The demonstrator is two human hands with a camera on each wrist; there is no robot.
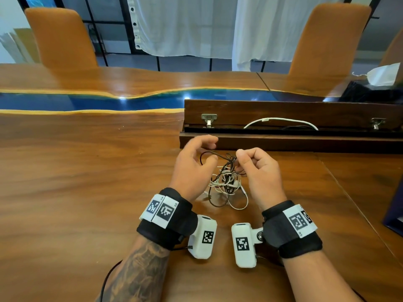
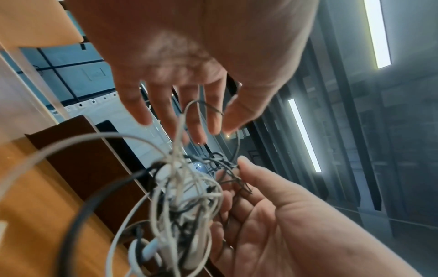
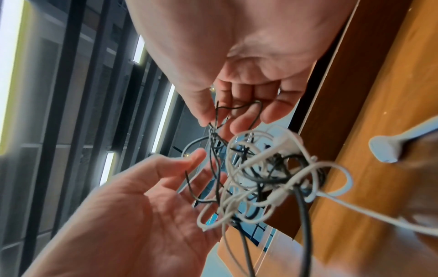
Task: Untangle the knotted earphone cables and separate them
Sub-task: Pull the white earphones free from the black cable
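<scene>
Both hands are up just above the wooden table (image 1: 87, 182), close together, with a knot of wires between them. The right hand (image 1: 259, 171) has its fingers curled in, and its thumb and first finger pinch a thin black wire (image 3: 214, 120) at the top of the knot. The left hand (image 1: 192, 168) is loose and mostly open, with its fingers spread and bent only a little; a loop of the black wire (image 1: 207, 156) goes across its fingers, but it does not squeeze the wire. The tangle of earphone cables (image 1: 225, 182) hangs down from the right hand's pinch, and its bottom loops lie on the table between the two wrists. White wires and black wires are all mixed up in it, and a white earbud (image 2: 151, 247) shows low in the bunch in the left wrist view. Each wrist has a black band with white squares that carry black patterns. Just behind the hands is a long dark wooden box (image 1: 305, 140) with its lid standing open, and a white cord (image 1: 281, 121) lies in it. Farther back, a blue wavy stripe (image 1: 87, 101) runs across the table. Two orange chairs (image 1: 63, 38) stand on the far side, and white curtains (image 1: 185, 25) hang behind them.
</scene>
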